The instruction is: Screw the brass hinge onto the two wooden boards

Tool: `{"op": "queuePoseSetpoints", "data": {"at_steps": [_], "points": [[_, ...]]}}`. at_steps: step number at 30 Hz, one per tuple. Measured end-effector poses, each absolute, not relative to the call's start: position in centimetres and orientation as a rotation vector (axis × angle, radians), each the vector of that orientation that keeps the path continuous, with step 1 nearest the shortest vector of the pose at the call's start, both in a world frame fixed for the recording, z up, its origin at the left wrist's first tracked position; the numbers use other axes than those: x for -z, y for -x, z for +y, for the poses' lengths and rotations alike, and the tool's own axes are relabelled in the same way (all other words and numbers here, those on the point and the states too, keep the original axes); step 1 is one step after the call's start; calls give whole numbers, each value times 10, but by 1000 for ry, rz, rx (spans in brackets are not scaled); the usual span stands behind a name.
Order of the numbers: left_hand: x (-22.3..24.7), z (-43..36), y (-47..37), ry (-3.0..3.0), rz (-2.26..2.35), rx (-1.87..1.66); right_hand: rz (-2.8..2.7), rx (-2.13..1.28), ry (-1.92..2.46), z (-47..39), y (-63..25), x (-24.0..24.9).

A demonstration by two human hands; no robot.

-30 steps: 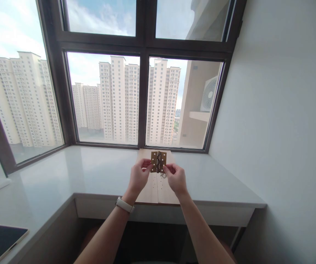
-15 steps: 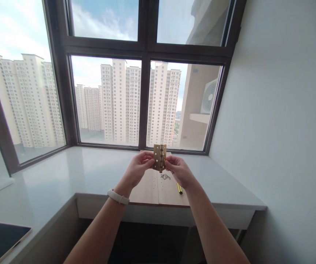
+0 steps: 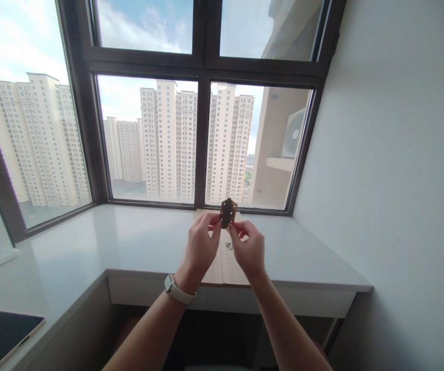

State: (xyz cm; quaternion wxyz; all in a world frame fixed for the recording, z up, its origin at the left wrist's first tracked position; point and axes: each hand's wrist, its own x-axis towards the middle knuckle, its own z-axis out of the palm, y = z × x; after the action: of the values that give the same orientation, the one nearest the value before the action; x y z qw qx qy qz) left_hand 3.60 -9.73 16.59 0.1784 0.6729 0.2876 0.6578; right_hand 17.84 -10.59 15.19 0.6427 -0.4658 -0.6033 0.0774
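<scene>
Over the wooden boards (image 3: 234, 272), we pinch the hinge (image 3: 228, 213) with left hand (image 3: 202, 243) and right hand (image 3: 250, 250), folded further than a moment ago; it seems to swing freely.

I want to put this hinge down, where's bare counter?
Bare white counter runs from the wooden boards to the right wall, and left towards the side window. Crowded: the boards, metal bits on them, left hand, right hand and hinge above.

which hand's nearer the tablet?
Left. The left hand is ahead and to the right of the tablet, at the left side of the hinge; the right hand is farther right, at the hinge's lower right.
</scene>
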Motion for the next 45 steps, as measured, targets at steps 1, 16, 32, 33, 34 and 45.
{"op": "queuePoseSetpoints", "data": {"at_steps": [1, 16, 32, 33, 34, 45], "points": [[-166, -96, -35, -1891, 826, -1854, -1375, -193, 1067, -107, -180, -153], [-174, -75, -11, -1589, 540, -1514, -1357, -872, 798, -86, -211, -168], [-171, -95, -21, -1806, 862, -1825, -1320, -400, 953, -105, -181, -159], [-172, -92, -17, -1748, 816, -1771, -1315, -503, 923, -101, -187, -160], [-174, -90, -14, -1696, 754, -1709, -1318, -598, 891, -98, -193, -161], [-176, -95, -14, -1725, 754, -1726, -1304, -671, 828, -97, -196, -162]]}}
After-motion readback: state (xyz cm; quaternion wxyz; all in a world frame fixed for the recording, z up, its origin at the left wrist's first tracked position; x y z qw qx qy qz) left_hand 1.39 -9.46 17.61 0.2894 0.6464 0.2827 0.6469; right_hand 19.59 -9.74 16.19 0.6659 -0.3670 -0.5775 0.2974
